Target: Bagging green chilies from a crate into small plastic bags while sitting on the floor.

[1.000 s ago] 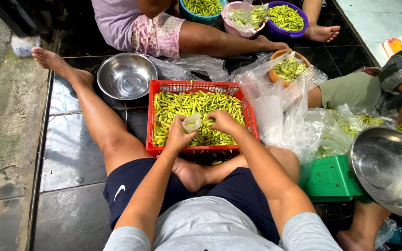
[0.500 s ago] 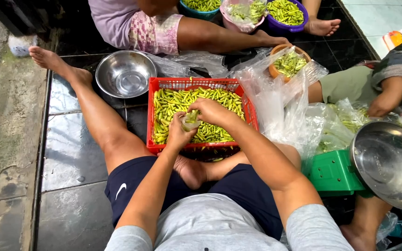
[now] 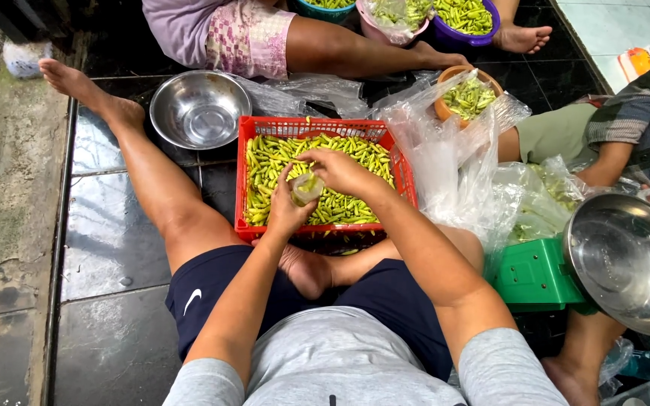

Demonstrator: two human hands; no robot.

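While the person sits cross-legged on dark tiles, both hands meet over a crate of green chillies.

Change: since a second ago the right hand [image 3: 338, 170] has slid from beside the little bag to above it, fingers now bent down over its mouth; the left hand [image 3: 289, 210] has stayed cupped beneath.
Meaning: judged from that shift, chillies are going into the bag, and the bag looks only partly filled.
Left hand: clamped around the small clear bag [image 3: 306, 188] from below, thumb up along its side.
Right hand: fingers drawn together at the bag's opening (whether they pinch a chilli cannot be told).
Bag's place: held just above the near half of the red plastic crate [image 3: 317, 129], touching both hands.
Crate: rectangular, slotted walls, a loose layer of green chillies [image 3: 355, 150] inside.
Packages: crumpled clear plastic bags [image 3: 445, 165] heaped just right of the crate, some holding chillies; an orange bowl [image 3: 466, 94] of chillies lined with clear plastic behind them.
Other vessels: an empty steel bowl [image 3: 199, 109] left of the crate; a steel pan [image 3: 630, 259] on a green scale [image 3: 532, 274] at right; purple, pink and teal tubs at the top edge.
Labels: a small orange-and-white packet [image 3: 636, 64] on pale tiles at far right, print too small to tell.
Company: two other people's legs border the scene.
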